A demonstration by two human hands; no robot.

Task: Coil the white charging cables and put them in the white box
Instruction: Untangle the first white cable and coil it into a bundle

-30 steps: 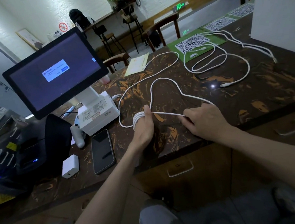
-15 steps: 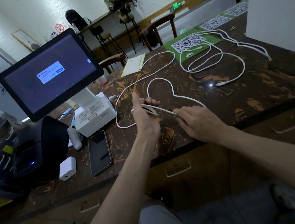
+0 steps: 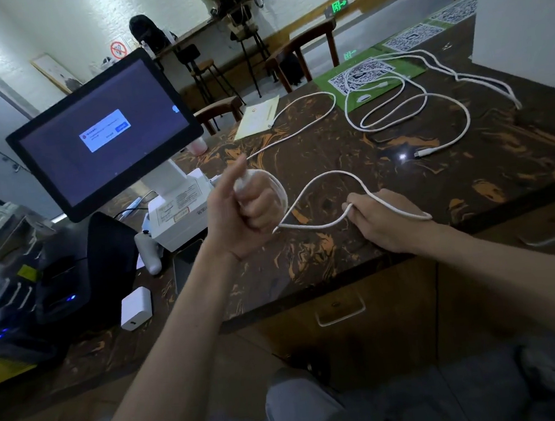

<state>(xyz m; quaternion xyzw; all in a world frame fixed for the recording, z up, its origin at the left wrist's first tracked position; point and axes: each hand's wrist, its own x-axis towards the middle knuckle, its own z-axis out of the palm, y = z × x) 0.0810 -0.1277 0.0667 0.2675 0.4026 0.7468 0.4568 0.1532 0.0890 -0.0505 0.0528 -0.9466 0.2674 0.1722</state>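
Observation:
My left hand [image 3: 243,213] is raised above the marbled counter, fingers curled, with turns of a white charging cable [image 3: 325,176] wound around them. That cable runs from the fist in a loop to my right hand [image 3: 384,219], which pinches it between the fingertips near the counter's front edge. Its far end trails back toward the yellow paper. A second white cable [image 3: 427,96] lies in loose loops at the back right, its plug by a light glare. A third white cable [image 3: 479,80] runs along the white box [image 3: 522,27] at the far right.
A touchscreen terminal [image 3: 105,131] on a white base stands at the left, with a black device [image 3: 83,271], a white charger brick [image 3: 136,308] and a phone [image 3: 187,263] near it. Green QR-code mats [image 3: 363,77] and a yellow paper [image 3: 258,116] lie at the back.
My left hand has lifted and turned palm toward me, wrapping another turn of cable around its fingers. The loose loop on the counter has shrunk; my right hand stays low, feeding the cable.

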